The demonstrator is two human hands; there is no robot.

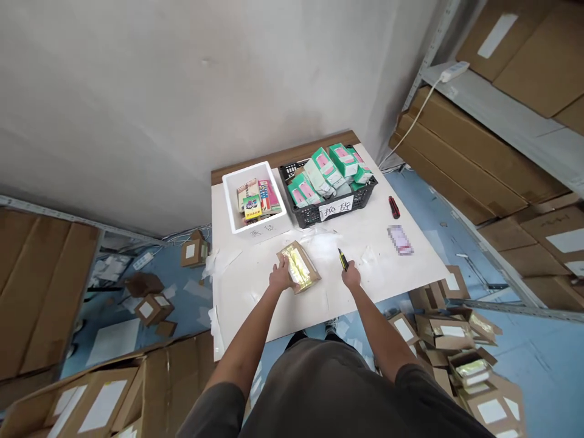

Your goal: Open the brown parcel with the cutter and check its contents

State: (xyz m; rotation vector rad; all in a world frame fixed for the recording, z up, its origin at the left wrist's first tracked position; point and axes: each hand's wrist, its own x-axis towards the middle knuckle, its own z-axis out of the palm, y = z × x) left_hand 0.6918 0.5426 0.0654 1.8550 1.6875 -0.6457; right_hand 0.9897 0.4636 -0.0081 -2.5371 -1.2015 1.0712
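A small cardboard box [303, 261] with shiny clear tape over a white label lies on the white tabletop [255, 304]. My left hand [280, 277] grips its left side, thumb on the top face; the fingers underneath are partly hidden. To the right of the box, my right hand [351, 277] is closed round a yellow-and-black utility knife [343, 260], which points away from me and stays apart from the box.
A white foam box [232, 213] with booklets and a black plastic crate [310, 216] of green-and-white cartons stand at the back. A red-and-black tool [394, 207] and a blurred pink phone-like item [400, 239] lie right. Cardboard boxes [451, 331] crowd the floor.
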